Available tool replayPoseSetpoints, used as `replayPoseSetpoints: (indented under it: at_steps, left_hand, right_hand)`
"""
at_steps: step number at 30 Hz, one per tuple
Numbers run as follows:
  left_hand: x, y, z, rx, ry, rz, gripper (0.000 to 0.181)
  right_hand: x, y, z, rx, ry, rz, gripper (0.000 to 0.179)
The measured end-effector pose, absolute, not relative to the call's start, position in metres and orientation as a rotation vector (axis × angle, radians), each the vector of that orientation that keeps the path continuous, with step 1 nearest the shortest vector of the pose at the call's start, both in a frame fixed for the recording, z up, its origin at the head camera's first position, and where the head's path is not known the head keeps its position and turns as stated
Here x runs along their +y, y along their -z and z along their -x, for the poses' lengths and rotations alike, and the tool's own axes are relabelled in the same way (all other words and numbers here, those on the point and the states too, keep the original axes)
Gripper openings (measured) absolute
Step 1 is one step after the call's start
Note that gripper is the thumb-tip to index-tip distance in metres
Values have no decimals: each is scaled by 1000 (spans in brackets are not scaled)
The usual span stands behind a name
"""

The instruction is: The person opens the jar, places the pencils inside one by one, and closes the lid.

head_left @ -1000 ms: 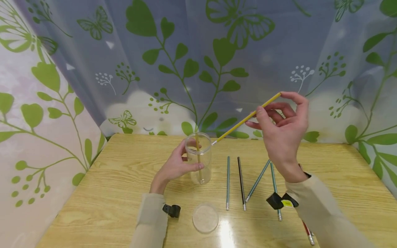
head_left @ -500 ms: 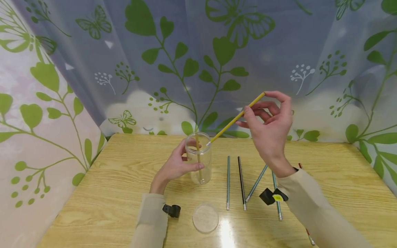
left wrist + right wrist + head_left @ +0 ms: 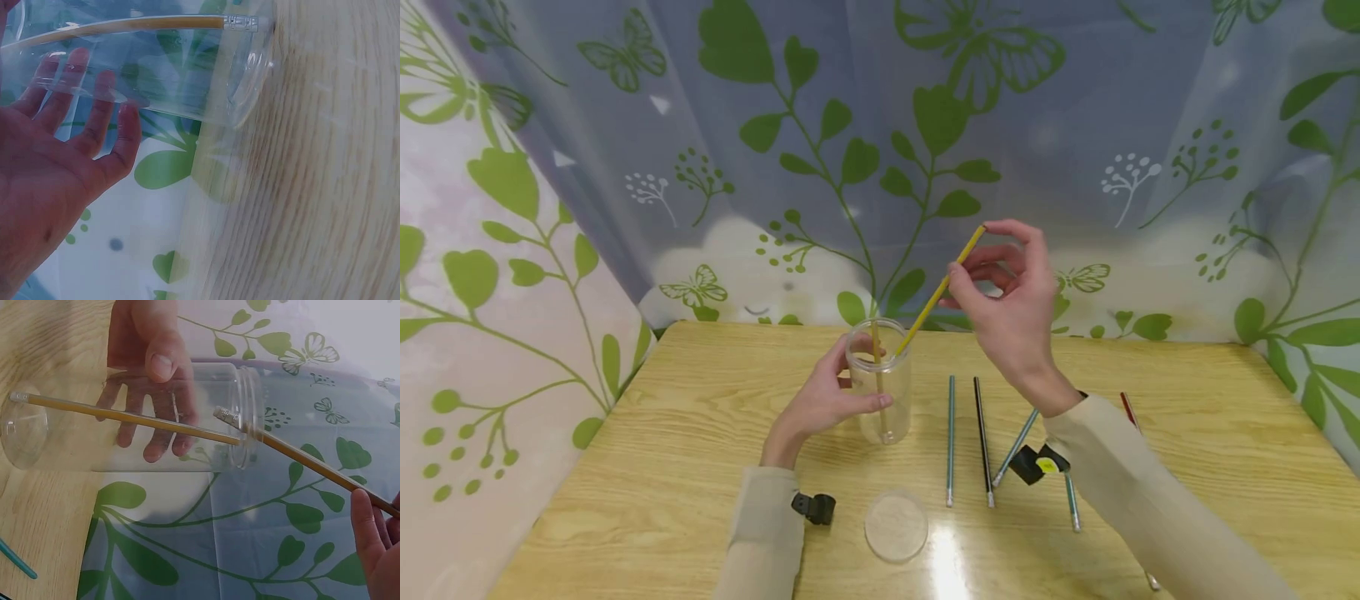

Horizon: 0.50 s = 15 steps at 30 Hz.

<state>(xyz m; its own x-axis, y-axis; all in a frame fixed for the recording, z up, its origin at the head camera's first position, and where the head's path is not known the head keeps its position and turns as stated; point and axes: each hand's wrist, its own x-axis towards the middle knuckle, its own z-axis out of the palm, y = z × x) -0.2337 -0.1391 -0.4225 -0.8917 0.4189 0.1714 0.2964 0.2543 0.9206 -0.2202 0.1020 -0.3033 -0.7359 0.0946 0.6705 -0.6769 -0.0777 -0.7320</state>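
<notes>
At a wood-grain counter [image 3: 715, 417] before a leaf-and-butterfly curtain [image 3: 820, 225], our left hand [image 3: 823, 402] grips a clear jar [image 3: 900, 412] holding one yellow pencil [image 3: 75, 409]; our right hand [image 3: 1011, 308] pinches a second yellow pencil [image 3: 936, 296], slanted eraser-first just inside the jar's top.

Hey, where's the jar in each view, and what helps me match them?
Head: jar just below centre.
Left wrist: across the top left, cut off by the edge.
Right wrist: sideways in the picture, upper left to past the middle.
Shared landmark: the pencil standing eraser-down inside it.
</notes>
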Motion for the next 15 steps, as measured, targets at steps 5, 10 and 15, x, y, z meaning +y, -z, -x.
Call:
replayPoseSetpoints:
  at_steps: [5,10,15]
  left_hand:
    - [-140,424,233,2401,-1715,-679,71]
    - [-140,424,233,2409,-1710,-682,71]
    - [-139,423,233,2398,-1727,-692,70]
  right_hand:
    - [93,308,223,-1787,-1791,-641,51]
    - [86,315,227,-1891,-1668,-657,51]
    - [81,324,229,-1983,-1556,-687,51]
